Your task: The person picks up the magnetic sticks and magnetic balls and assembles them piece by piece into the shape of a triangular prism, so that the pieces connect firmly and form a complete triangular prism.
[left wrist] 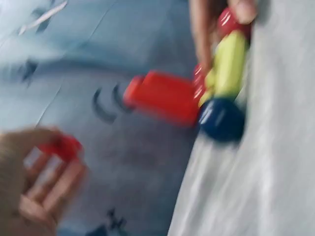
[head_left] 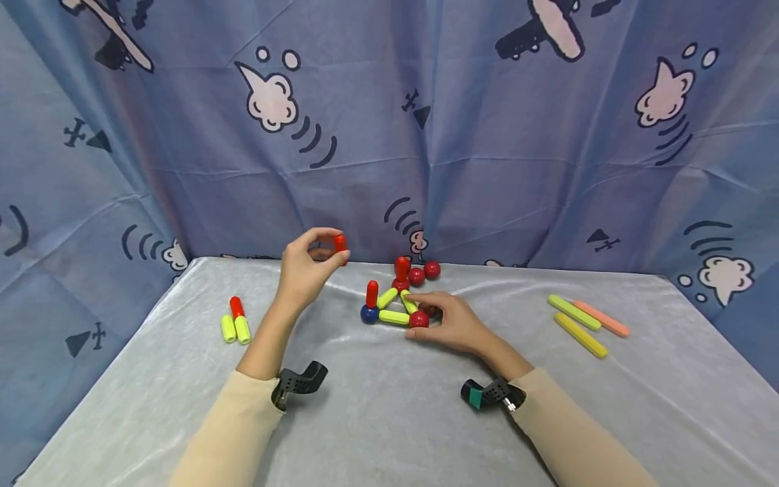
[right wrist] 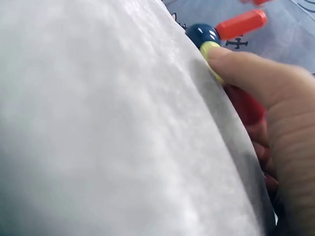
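Observation:
Raised above the table's far part, my left hand [head_left: 304,270] pinches a short red rod [head_left: 341,249] between thumb and fingers. A triangle of yellow-green rods [head_left: 394,317] and balls lies to its right. The corners are a blue ball [head_left: 369,313], a red ball [head_left: 418,320] and a farther red ball [head_left: 399,285]. Red rods stand upright on the blue ball [left wrist: 222,119] and on the far red ball. My right hand [head_left: 453,323] grips the near red ball, thumb in front and fingers behind. In the right wrist view the thumb partly hides that ball [right wrist: 244,104].
Two loose red balls [head_left: 416,276] sit behind the triangle. To the left lie two short yellow-green rods [head_left: 228,329] and a red rod [head_left: 237,306]. Longer green, yellow and orange sticks [head_left: 580,334] lie on the right. A patterned curtain [head_left: 365,122] hangs behind the table.

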